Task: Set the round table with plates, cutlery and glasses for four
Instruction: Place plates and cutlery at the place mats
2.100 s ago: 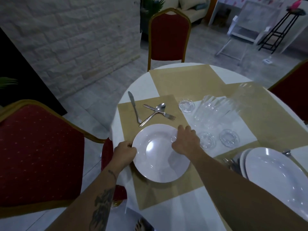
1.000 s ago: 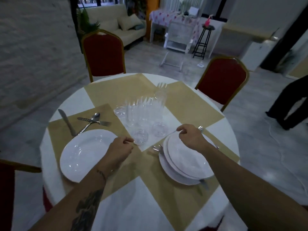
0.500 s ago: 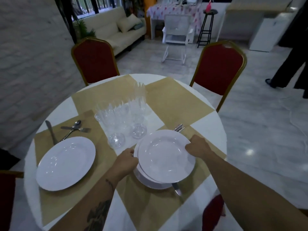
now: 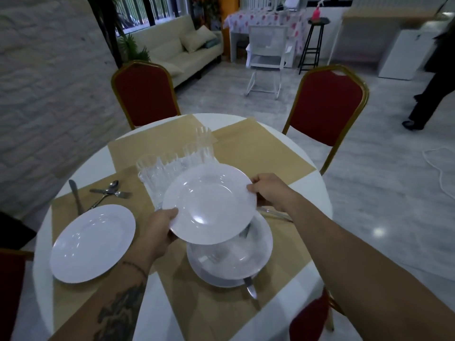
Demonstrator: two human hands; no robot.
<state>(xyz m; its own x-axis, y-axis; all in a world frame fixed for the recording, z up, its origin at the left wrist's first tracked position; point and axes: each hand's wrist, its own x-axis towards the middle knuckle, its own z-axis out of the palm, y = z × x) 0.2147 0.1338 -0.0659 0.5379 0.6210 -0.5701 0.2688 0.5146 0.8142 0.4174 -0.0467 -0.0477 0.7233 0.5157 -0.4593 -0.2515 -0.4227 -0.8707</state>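
Observation:
I hold a white plate [image 4: 209, 203] in the air over the round table [image 4: 81, 166]. My left hand [image 4: 157, 230] grips its near-left rim and my right hand [image 4: 268, 190] grips its right rim. Below it a stack of white plates [image 4: 234, 264] rests on a tan placemat [image 4: 197, 303], with cutlery [image 4: 250, 289] poking out from under it. Another white plate [image 4: 92, 243] lies on the left placemat, with a knife [image 4: 75, 195], a spoon and a fork [image 4: 108, 191] beyond it. Several clear glasses [image 4: 172, 161] stand in the middle, partly hidden by the held plate.
Red chairs with gold frames stand at the far left [image 4: 145, 92] and far right [image 4: 327, 104], and another chair [image 4: 310, 316] sits at the near right edge. A person in dark clothes [image 4: 433, 82] walks at the right. A sofa [image 4: 177, 52] stands at the back.
I left the first plate on the left placemat, took the top plate of the stack with both hands and have now lifted it clear of the stack.

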